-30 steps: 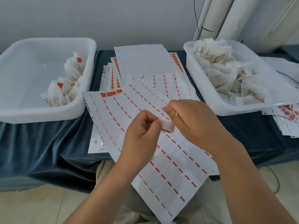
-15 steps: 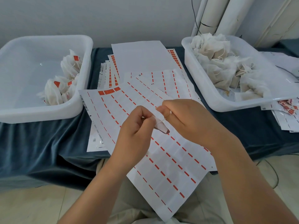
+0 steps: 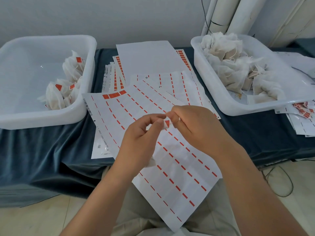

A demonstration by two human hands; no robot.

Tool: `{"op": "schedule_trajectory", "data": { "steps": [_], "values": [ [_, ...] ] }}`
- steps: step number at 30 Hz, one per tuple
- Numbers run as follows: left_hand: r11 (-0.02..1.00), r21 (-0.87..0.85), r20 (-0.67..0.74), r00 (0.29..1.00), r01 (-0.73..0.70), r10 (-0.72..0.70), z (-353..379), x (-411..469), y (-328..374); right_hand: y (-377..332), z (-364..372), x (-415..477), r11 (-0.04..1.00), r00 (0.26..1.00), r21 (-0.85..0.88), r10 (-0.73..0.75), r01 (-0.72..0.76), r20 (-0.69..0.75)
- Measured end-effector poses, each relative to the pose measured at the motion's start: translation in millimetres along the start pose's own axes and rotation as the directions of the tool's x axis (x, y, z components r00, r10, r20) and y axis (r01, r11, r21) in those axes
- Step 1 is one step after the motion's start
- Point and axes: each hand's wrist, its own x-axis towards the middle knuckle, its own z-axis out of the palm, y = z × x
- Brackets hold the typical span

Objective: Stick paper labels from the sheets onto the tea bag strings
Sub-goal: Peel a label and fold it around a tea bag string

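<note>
Blue-draped table [image 3: 42, 150], label sheets [image 3: 170, 159], 2 white bins [image 3: 88, 68] against grey wall [image 3: 119, 17]

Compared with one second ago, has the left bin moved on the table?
No. The bin keeps the same gap to the blank sheet beside it. Only the camera has shifted.

"0802-1600" on label sheet [image 3: 102, 133]
</note>
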Motion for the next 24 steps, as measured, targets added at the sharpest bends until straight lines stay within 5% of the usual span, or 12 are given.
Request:
{"op": "schedule_trajectory", "data": {
  "steps": [11, 17, 24],
  "values": [
    [1.0, 0.006, -0.151, 0.988, -0.016, 0.017, -1, 5, -10, -1, 11, -7, 0.996, 0.998, -0.069, -0.062, 0.062, -0.004],
    [0.98, 0.187, -0.081, 0.993, -0.071, 0.088, -3, 3, -10, 5, 16, -2, 0.994, 0.998, -0.086, -0.06, 0.06, 0.009],
    [0.978, 0.192, -0.042, 0.995, -0.083, 0.093, -6, 0, -8, 3, 12, 2, 0.994, 0.99, -0.103, -0.024, 0.038, 0.136]
  ]
}}
